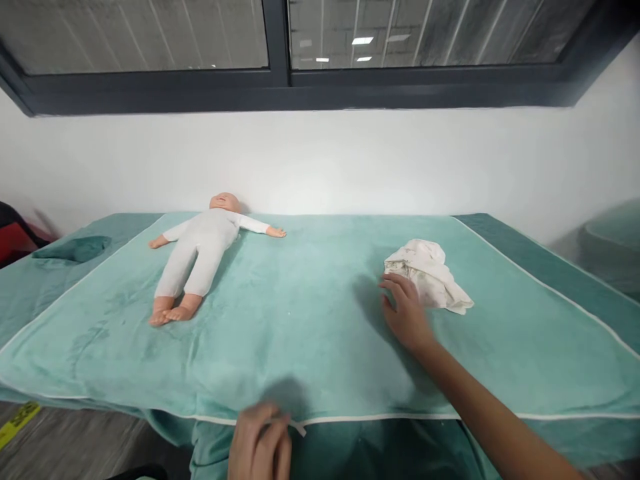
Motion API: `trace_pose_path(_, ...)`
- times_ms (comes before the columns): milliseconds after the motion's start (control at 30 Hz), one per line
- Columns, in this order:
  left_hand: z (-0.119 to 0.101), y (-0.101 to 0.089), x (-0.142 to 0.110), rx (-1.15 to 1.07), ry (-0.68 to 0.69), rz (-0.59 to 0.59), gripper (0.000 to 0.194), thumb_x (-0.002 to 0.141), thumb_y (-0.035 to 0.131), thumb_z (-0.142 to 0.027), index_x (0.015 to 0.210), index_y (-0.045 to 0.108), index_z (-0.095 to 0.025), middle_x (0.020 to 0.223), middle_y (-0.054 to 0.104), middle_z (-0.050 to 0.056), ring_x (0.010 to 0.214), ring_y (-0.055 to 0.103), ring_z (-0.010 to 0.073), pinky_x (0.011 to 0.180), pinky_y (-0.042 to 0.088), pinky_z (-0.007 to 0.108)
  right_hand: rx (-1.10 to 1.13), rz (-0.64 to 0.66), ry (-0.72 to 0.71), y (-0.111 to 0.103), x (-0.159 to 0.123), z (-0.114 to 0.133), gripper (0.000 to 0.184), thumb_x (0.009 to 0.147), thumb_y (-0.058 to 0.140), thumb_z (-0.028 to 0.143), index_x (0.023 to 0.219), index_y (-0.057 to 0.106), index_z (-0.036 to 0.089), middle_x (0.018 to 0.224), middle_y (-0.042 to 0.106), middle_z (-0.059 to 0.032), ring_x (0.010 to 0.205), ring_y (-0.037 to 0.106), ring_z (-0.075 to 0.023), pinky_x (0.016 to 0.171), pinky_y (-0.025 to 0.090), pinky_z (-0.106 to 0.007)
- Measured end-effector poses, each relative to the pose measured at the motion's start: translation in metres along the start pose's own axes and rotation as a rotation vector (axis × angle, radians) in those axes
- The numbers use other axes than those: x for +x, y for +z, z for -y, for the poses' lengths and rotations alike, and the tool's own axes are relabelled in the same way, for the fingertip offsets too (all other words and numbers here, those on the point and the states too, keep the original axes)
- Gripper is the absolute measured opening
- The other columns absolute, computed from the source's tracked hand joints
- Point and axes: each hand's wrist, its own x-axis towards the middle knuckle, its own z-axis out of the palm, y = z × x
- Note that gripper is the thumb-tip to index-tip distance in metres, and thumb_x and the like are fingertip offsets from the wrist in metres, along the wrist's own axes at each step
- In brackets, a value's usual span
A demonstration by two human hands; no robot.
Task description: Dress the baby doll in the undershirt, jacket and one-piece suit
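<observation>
At the front edge of the bed, my left hand is closed, its fingers curled. A thin white strip sticks out from between them; what it belongs to cannot be made out. My right hand is stretched out over the bed, fingers apart and slightly bent. Its fingertips are at the left side of a crumpled white cloth; whether they touch it is unclear. On the left lies a baby doll on its back, with a white fabric body, arms spread and feet towards me.
A light green plush cover with white piping lies over the bed. Behind it stand a white wall and a dark window frame. A red and black object is at the far left, and yellow tape marks the floor.
</observation>
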Motion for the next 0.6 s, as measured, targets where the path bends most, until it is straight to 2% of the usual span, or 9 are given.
trace_pose_path(33,0.004,0.009,0.022,-0.014,0.018,-0.014,0.028,0.083,0.054,-0.010,0.104,0.064,-0.025,0.098,0.070,0.008,0.091,0.068,0.0208,0.079,0.058,0.034,-0.063,-0.009,-0.040,-0.010,-0.002,-0.008,0.024,0.084,0.053,0.018,0.106,0.060,0.024,0.124,0.061,-0.0116,0.122,0.052,-0.0284,0.104,0.041,-0.051)
trace_pose_path(100,0.015,0.032,0.071,-0.083,0.002,0.057,0.025,0.088,0.048,-0.013,0.108,0.060,-0.022,0.105,0.067,0.010,0.099,0.066,0.0208,0.086,0.056,0.035,-0.141,-0.032,-0.060,-0.030,-0.004,-0.024,0.023,0.085,0.054,0.020,0.106,0.061,0.024,0.122,0.063,-0.0106,0.121,0.053,-0.0281,0.105,0.041,-0.050)
trace_pose_path(167,0.027,0.060,0.114,-0.194,-0.096,0.130,0.025,0.091,0.043,-0.014,0.109,0.058,-0.020,0.107,0.065,0.009,0.099,0.065,0.0191,0.083,0.056,0.033,-0.182,-0.073,0.005,-0.048,-0.003,-0.041,0.023,0.087,0.055,0.026,0.108,0.061,0.024,0.121,0.064,-0.0106,0.119,0.055,-0.0284,0.104,0.041,-0.051)
trace_pose_path(233,0.039,0.086,0.142,-0.248,-0.202,0.169,0.024,0.091,0.042,-0.015,0.108,0.059,-0.020,0.103,0.066,0.007,0.094,0.064,0.0182,0.082,0.055,0.033,-0.219,-0.117,0.143,-0.065,-0.001,-0.058,0.031,0.086,0.056,0.034,0.114,0.061,0.021,0.121,0.064,-0.0126,0.118,0.055,-0.0308,0.103,0.041,-0.053)
trace_pose_path(333,0.053,0.112,0.154,-0.186,-0.234,0.186,0.024,0.087,0.044,-0.012,0.101,0.062,-0.018,0.100,0.067,0.008,0.097,0.062,0.0211,0.089,0.052,0.038,-0.209,-0.132,0.367,-0.088,0.007,-0.077,0.046,0.085,0.057,0.044,0.124,0.058,0.019,0.125,0.063,-0.0145,0.117,0.057,-0.0326,0.101,0.043,-0.053)
trace_pose_path(400,0.059,0.119,0.151,-0.155,-0.228,0.179,0.025,0.086,0.044,-0.010,0.099,0.063,-0.019,0.100,0.067,0.007,0.099,0.061,0.0220,0.092,0.050,0.040,-0.160,-0.130,0.462,-0.101,0.016,-0.085,0.050,0.084,0.058,0.047,0.126,0.057,0.021,0.126,0.063,-0.0137,0.113,0.060,-0.0310,0.098,0.046,-0.049)
trace_pose_path(500,0.064,0.118,0.145,-0.159,-0.241,0.139,0.028,0.086,0.044,-0.010,0.102,0.065,-0.019,0.108,0.068,0.008,0.107,0.061,0.0227,0.099,0.048,0.042,-0.143,-0.155,0.502,-0.114,0.038,-0.090,0.049,0.085,0.056,0.047,0.127,0.056,0.022,0.126,0.062,-0.0122,0.108,0.063,-0.0271,0.089,0.051,-0.042)
trace_pose_path(600,0.066,0.115,0.144,-0.105,-0.242,0.127,0.029,0.088,0.045,-0.013,0.107,0.066,-0.017,0.121,0.067,0.010,0.125,0.055,0.0269,0.109,0.042,0.047,-0.244,-0.093,0.467,-0.115,0.064,-0.091,0.049,0.083,0.056,0.041,0.127,0.056,0.021,0.127,0.062,-0.0126,0.110,0.062,-0.0272,0.090,0.049,-0.041)
